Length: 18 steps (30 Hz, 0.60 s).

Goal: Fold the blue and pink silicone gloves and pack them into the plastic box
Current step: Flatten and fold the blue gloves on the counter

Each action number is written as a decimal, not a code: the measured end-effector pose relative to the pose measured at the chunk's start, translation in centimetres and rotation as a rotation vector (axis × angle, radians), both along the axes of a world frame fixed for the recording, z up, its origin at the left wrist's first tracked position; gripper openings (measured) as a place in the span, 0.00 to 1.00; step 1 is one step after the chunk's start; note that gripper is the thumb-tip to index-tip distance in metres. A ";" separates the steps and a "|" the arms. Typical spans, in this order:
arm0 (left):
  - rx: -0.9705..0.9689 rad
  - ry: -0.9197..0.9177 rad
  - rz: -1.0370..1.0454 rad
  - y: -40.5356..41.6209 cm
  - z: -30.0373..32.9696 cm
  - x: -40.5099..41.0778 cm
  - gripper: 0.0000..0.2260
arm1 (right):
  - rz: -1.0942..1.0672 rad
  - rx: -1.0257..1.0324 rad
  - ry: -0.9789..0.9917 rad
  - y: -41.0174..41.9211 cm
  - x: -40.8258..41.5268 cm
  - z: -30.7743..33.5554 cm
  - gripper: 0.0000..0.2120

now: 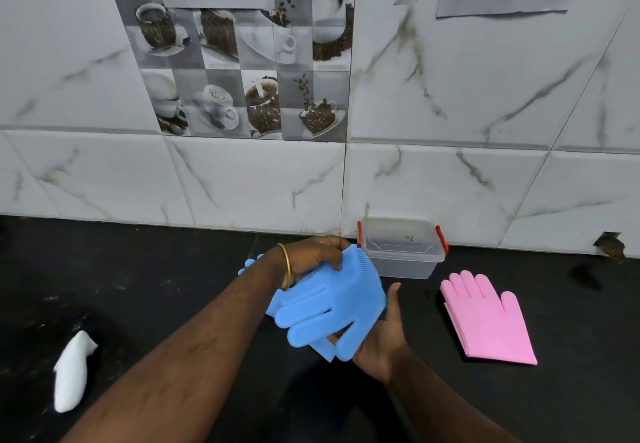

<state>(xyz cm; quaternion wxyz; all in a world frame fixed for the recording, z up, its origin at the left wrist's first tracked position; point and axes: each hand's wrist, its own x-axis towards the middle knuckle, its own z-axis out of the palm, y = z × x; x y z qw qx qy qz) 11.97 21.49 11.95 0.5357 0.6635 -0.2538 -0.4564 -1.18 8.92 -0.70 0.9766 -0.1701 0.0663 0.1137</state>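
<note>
Blue silicone gloves (325, 307) held up off the black desk (138, 287), roughly mid-desk, a bit in front of the plastic box. Looks like two blue gloves stacked, bent over partway; bristle side shows at the top fold, fingers point down-left toward the near edge. A few more blue fingertips stick out behind the left wrist.

Left hand (311, 255) clamped over the top of the blue gloves, fingers curled round the bristled edge, gold bangle (286, 266) on the wrist. Right hand (384, 332) under and beside the gloves on their right side, palm up against them, thumb raised along the right edge, fingers tucked under the glove fingers. Both hands closed on the blue gloves.

Plastic box (401, 252) clear, red clip handles at both ends, sits at the far edge of the desk against the tiled wall, just behind the gloves. Cannot tell if lid is on; no gloves seen inside it.

Pink gloves (488, 318) lie flat on the desk right of the hands, near the box, stacked, fingers toward the far edge, untouched.

White cloth-like item (72, 370) lies toward the near left corner, well apart from everything else.

Marble-pattern wall tiles (450, 183) behind, coffee-print tile panel (242, 72) upper left.
</note>
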 end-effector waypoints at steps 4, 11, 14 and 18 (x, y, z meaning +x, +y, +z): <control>0.025 0.067 -0.080 -0.3 0.1 -0.3 0.13 | -0.138 0.047 -0.036 -2.4 -0.5 2.8 0.45; 0.201 -0.078 0.232 -1.1 -4.3 -1.0 0.09 | -0.413 -0.127 0.187 -7.4 -1.6 5.7 0.29; 0.161 -0.114 0.438 -2.9 -6.5 -3.3 0.11 | -0.474 -0.132 0.204 -8.7 -2.3 6.7 0.30; -0.028 -0.461 0.895 -4.1 -8.1 -9.4 0.08 | -0.538 -0.135 0.219 -9.3 -2.7 8.0 0.30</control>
